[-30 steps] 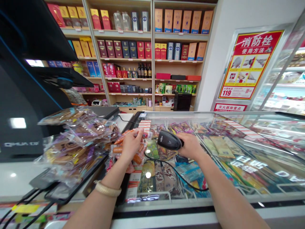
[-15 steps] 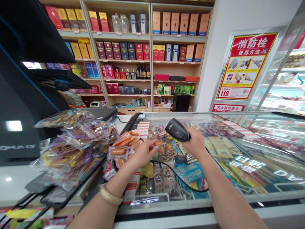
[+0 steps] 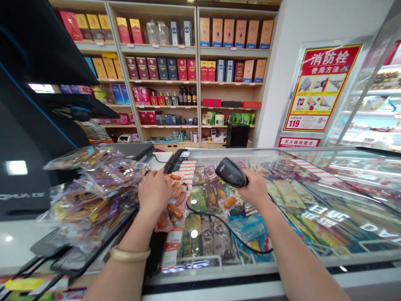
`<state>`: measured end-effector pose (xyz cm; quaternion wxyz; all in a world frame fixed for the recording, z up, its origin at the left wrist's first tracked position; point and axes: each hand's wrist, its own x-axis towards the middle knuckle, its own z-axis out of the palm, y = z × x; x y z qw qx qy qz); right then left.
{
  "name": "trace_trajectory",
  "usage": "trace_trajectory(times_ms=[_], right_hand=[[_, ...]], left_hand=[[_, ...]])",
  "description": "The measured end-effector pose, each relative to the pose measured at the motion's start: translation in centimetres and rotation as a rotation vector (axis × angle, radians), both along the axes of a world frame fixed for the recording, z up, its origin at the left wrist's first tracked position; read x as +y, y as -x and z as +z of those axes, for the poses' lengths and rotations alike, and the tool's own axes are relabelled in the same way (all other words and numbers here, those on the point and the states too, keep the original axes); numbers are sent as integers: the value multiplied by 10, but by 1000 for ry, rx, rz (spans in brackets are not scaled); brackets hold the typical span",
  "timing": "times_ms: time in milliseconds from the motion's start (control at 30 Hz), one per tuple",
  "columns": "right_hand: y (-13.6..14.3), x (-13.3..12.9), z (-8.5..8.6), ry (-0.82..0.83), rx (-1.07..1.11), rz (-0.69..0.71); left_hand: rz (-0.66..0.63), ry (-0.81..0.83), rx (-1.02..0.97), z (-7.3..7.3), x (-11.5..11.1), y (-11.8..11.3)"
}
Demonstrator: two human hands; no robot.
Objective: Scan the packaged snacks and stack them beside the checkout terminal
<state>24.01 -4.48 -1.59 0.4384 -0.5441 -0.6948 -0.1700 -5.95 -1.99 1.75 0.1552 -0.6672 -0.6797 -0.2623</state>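
Observation:
My right hand is wrapped round the grip of a black handheld barcode scanner, its head pointing left above the glass freezer top. My left hand rests at the left edge of the pile of packaged sausages, back of the hand up. Its fingertips are hidden, so what they hold, if anything, does not show. One separate wrapped sausage lies on the glass below the scanner. The scanner's black cable loops across the glass between my arms.
Left of my left hand, a heap of clear-bagged brown snacks covers part of the counter. A dark register terminal towers at far left. Ice-cream packs lie beneath the glass. Shelves of boxed bottles stand behind.
My left hand has moved left from near the scanner to the sausage pile. One wrapped sausage now lies alone on the glass, right of the pile. The scanner has shifted slightly left.

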Motion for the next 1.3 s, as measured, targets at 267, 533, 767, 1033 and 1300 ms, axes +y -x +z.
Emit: trace_trajectory(times_ms=[267, 533, 767, 1033, 1300], right_hand=[[0, 1, -1, 2, -26, 26], [4, -2, 0, 43, -43, 107], [15, -9, 7, 172, -111, 261], [23, -13, 10, 245, -208, 256], [20, -11, 9, 251, -178, 192]], left_hand=[[23, 103, 29, -3, 4, 7], [-383, -216, -199, -9, 13, -2], [-606, -122, -170, -20, 18, -8], [-684, -53, -119, -19, 13, -16], [-726, -82, -178, -18, 10, -19]])
